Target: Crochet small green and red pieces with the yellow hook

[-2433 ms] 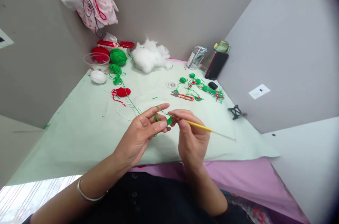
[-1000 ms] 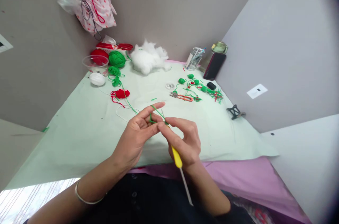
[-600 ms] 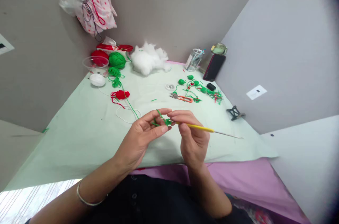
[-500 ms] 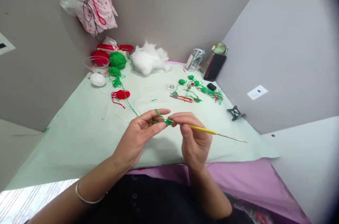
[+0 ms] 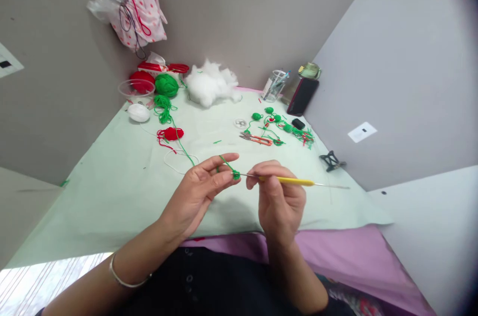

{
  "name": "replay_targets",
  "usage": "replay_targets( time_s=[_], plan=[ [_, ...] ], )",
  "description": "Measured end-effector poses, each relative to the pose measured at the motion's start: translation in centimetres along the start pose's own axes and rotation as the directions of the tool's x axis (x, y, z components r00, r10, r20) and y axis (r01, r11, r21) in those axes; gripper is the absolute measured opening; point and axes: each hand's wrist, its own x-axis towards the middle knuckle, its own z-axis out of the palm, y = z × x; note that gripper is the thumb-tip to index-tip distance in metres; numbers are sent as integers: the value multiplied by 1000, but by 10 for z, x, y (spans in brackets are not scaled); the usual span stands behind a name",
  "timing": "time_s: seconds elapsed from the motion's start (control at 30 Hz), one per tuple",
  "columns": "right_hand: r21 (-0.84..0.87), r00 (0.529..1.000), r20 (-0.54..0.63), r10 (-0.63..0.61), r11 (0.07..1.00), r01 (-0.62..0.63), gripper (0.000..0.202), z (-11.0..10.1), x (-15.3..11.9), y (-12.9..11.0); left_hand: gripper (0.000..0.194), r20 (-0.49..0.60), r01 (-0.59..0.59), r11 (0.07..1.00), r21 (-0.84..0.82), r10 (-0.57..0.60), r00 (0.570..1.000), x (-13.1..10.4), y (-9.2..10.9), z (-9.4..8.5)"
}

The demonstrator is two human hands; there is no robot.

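Between the thumb and fingers of my left hand is a small green crochet piece. Green yarn runs taut from it up over my raised left index finger. My right hand is closed around the yellow handle of a crochet hook. The hook's thin metal shaft reaches left into the green piece, and its other metal end sticks out to the right. A strand of the green yarn trails back across the table to a loose green tangle.
Behind my hands lie orange thread snips, several small green crocheted pieces and a red yarn bundle. White stuffing, a green yarn ball and a clear cup stand at the back. A phone leans at the right wall.
My right hand has moved a little to the right, away from my left, drawing the hook so more of its shaft shows. My left hand stays nearly in place.
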Motion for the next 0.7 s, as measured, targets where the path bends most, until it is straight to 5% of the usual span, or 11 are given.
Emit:
replay_targets(
  time_s=[0.2, 0.4, 0.53, 0.63, 0.7],
  plan=[
    [-104, 997, 74, -3, 994, 11, 22, 3, 0, 2, 28, 47, -116, 980, 161, 110, 993, -2, -5, 3],
    [-501, 933, 181, -312, 787, 361, 44, 3, -14, 9, 48, 26, 54, 998, -35, -53, 998, 3, -7, 3],
    [-256, 994, 20, -103, 961, 105, 27, -2, -8, 5, 41, 80, 141, 981, -135, -131, 988, 5, -5, -2],
    [65, 991, -53, 124, 991, -121, 20, -2, -2, 2, 37, 36, 43, 998, -37, -42, 998, 5, -5, -2],
    [131, 986, -18, 165, 978, -161, 17, 0, -1, 4, 35, 1, -69, 995, 77, 69, 998, 4, -7, 0]
  ],
)
